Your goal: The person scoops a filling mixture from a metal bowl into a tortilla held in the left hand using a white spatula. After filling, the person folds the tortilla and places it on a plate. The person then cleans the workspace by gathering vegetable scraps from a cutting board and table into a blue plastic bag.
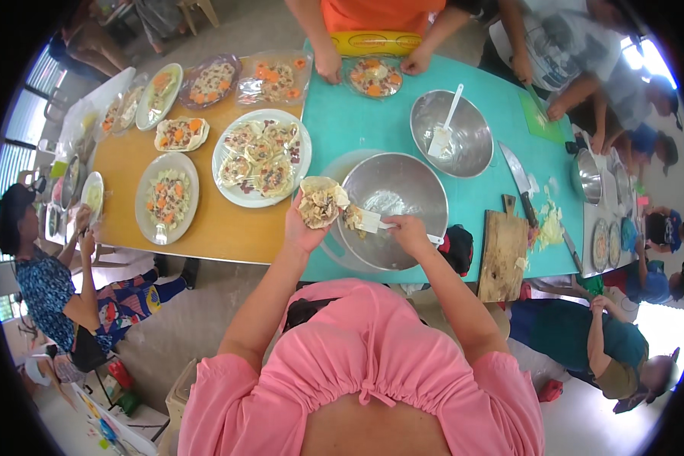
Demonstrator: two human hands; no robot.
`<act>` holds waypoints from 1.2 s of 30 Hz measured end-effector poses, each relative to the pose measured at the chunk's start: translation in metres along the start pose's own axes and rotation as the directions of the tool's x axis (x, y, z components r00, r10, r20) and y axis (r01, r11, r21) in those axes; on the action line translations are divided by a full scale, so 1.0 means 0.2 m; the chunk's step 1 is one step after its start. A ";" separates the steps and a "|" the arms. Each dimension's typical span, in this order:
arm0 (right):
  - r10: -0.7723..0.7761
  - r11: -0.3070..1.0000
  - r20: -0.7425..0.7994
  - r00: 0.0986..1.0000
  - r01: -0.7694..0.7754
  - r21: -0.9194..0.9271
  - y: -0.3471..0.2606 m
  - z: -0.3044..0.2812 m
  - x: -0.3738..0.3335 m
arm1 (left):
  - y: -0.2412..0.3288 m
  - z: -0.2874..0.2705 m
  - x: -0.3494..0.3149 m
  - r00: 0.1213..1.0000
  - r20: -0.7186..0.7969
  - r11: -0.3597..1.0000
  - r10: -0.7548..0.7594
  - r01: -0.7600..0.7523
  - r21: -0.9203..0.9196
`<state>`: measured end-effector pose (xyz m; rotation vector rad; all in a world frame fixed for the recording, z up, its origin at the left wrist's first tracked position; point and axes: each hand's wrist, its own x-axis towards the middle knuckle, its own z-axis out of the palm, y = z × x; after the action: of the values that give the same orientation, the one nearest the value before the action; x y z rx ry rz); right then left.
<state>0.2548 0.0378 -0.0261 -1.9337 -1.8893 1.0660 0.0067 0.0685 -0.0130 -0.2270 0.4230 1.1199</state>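
Note:
In my left hand (302, 234) rests a pale, cup-shaped wrapper or shell (321, 202) with a chunky brownish filling in it. My right hand (410, 234) grips a white spatula (371, 221), its blade carrying a bit of the same filling (354, 219) close to the cup's right side. Both are over the left part of a large steel bowl (414, 190), whose inside shows mostly bare metal with smears. Left of my left hand stands a white plate (219, 163) bearing several filled rounds.
A second steel bowl (471, 152) holds another white spatula (450, 114). To the right lie a large knife (515, 169), a wooden cutting board (503, 251) and chopped vegetables (551, 228). An oval plate (146, 220) of topped food is at left. Across the table, a person's hands (328, 64) flank a wrapped plate (372, 78).

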 end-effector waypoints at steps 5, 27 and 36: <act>0.070 0.968 0.059 0.996 -0.082 0.237 -0.01 -0.03 -0.01 | 0.01 0.03 -0.01 1.000 -0.027 1.000 0.006 -0.005 0.019; -0.026 0.960 0.032 0.999 0.016 0.279 -0.07 -0.07 0.00 | 0.06 -0.12 -0.05 0.986 -0.142 0.996 0.084 -0.082 0.020; -0.115 0.903 -0.025 0.993 0.115 0.414 -0.29 -0.14 -0.07 | 0.07 -0.10 -0.06 0.997 -0.071 0.998 0.025 -0.029 -0.051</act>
<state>0.2302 0.0409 0.0355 -1.5624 -1.5882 1.3040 -0.0159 0.0566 -0.0256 -0.3075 0.4605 1.1527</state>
